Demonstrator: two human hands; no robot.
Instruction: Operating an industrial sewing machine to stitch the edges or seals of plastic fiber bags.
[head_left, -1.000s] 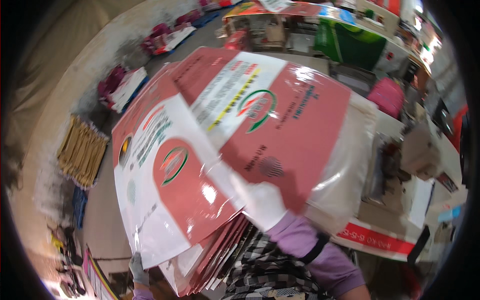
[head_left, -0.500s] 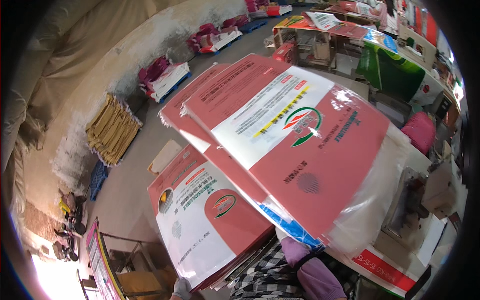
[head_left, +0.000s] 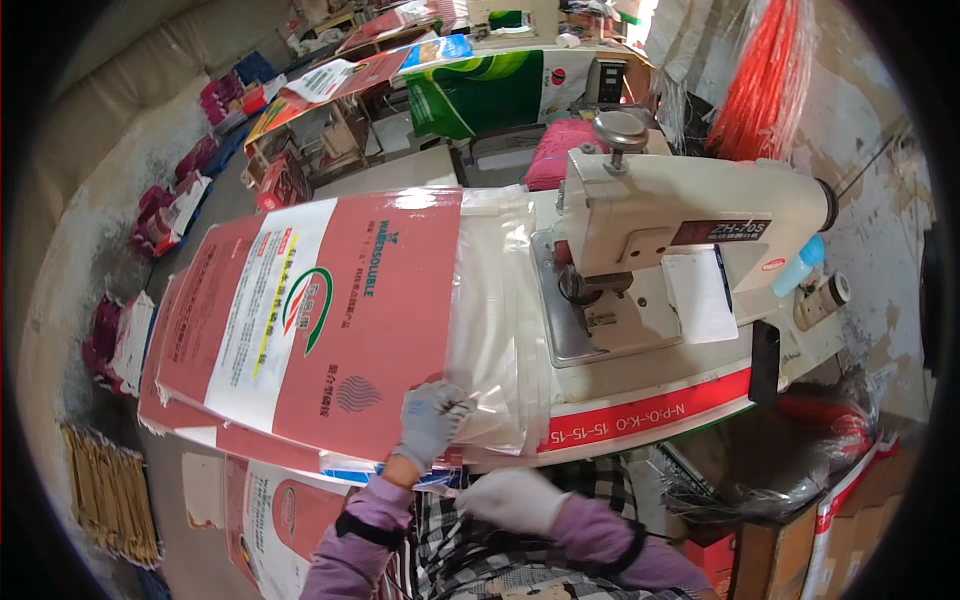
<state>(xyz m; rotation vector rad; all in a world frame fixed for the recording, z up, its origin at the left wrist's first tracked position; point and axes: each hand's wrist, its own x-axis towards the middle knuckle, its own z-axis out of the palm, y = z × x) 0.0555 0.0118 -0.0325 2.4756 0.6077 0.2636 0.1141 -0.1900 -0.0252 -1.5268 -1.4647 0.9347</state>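
Note:
A stack of red and white printed bags (head_left: 400, 300) lies on the table, with clear plastic liner (head_left: 500, 360) sticking out past its right end. My left hand (head_left: 430, 420), in a pale glove, rests on the near right corner of the top bag, its fingers bent onto the bag where the liner begins. My right hand (head_left: 515, 500), in a white glove, is in front of the table's near edge, just right of my left wrist. Its fingers are closed; what they hold, if anything, is hidden. A cream sewing machine (head_left: 680, 210) stands to the right of the liner.
Below the table's near edge, at left, is another stack of printed bags (head_left: 275, 530). Folded tan sacks (head_left: 110, 490) lie at far left. Red strands (head_left: 765, 80) hang behind the machine. A pink bundle (head_left: 560, 150) sits beyond it; cardboard boxes (head_left: 780, 550) stand at lower right.
The view has swung right, bringing the whole sewing machine in. My left hand has gone from the lower stack to the top bag's corner. My right hand has come out from the upper stack's edge.

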